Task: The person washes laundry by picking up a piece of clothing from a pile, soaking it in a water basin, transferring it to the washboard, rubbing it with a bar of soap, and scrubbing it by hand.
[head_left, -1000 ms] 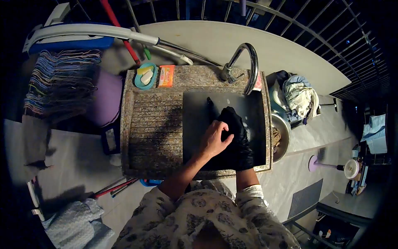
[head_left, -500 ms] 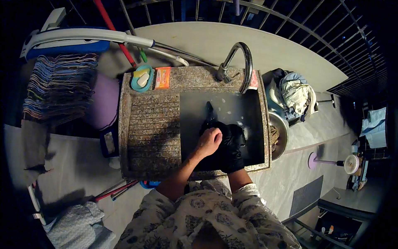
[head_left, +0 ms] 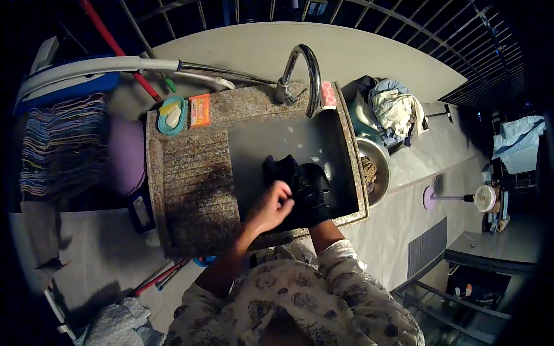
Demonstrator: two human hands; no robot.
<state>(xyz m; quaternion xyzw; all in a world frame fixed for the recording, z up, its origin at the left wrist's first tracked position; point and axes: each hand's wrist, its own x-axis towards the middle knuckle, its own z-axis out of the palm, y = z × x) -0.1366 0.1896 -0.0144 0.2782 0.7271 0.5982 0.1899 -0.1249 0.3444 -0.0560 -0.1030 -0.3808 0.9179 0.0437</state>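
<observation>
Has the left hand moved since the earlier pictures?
Yes: against the tap, the left hand has drawn back, away from it toward the near edge of the sink.

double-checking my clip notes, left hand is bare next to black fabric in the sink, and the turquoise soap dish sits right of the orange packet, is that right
One slip: the head view shows the turquoise soap dish to the left of the orange packet, not the right. The left hand is bare, next to black fabric in the sink.

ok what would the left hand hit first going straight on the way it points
Probably the black cloth just beyond the left hand; depth is unclear, so the two may already touch.
</observation>
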